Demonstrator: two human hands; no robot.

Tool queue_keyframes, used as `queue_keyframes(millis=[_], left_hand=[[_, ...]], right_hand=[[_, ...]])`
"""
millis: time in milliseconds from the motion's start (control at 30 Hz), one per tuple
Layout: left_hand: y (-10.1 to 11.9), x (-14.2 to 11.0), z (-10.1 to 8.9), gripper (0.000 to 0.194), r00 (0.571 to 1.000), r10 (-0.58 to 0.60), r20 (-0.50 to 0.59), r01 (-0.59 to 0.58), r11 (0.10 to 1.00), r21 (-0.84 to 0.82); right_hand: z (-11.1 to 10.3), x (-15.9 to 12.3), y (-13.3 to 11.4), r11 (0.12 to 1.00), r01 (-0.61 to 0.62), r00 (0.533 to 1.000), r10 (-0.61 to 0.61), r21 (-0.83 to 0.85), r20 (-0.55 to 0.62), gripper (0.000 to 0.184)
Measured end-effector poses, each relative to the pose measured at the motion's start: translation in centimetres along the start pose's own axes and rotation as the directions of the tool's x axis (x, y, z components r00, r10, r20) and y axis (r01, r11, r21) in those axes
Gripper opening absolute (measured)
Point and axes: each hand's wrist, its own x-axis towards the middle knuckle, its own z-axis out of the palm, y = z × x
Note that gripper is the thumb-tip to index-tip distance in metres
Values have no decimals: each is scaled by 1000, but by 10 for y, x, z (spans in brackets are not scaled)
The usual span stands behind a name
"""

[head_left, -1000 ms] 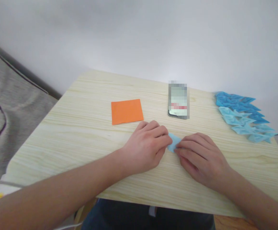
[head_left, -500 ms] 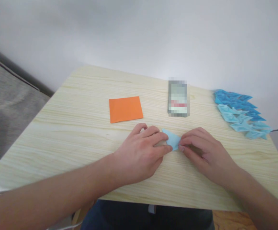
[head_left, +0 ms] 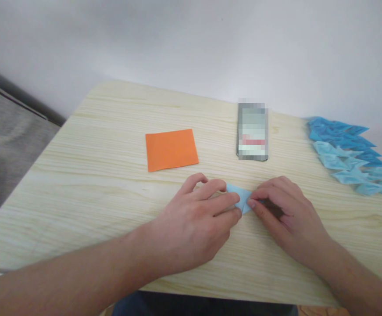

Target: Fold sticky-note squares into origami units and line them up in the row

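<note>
A small piece of light-blue folded paper [head_left: 244, 200] lies low over the table between my two hands, partly covered by fingers. My left hand [head_left: 205, 221] holds its left part down, with bent fingertips on the paper. At the paper's right end, my right hand [head_left: 287, 215] has thumb and fingers closed in a pinch on the edge. The exact fold under the fingertips is hidden.
An orange paper sheet [head_left: 172, 150] lies behind my left hand. Farther back is a phone [head_left: 253, 131] with a blurred screen. Several folded blue paper pieces [head_left: 342, 134] and light-blue ones [head_left: 338, 156] sit at the right. A wall [head_left: 191, 48] borders the wooden table [head_left: 79, 184].
The view has shifted slightly, so the table's things appear moved. My left fingers cover more of the light-blue paper's left part. My right hand still pinches its right end.
</note>
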Motion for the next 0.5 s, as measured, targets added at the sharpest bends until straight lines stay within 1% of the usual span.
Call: queue_keyframes(millis=[133,233,367,500], left_hand=[[-2,0,0,23,1000,5,28,-5,1000,-12],[-3,1,0,22,999,5,40,-4,1000,-26],[-3,2,0,23,999,-1,41,4,998,-62],[-3,2,0,25,999,-14,45,19,993,-119]], right_hand=[[5,-1,0,1000,11,998,-12,-26,-57,4],[8,-2,1,999,19,997,-22,-48,-78,5],[10,-2,4,998,19,996,-25,-63,-86,6],[11,-1,6,999,-22,997,18,-42,-80,8]])
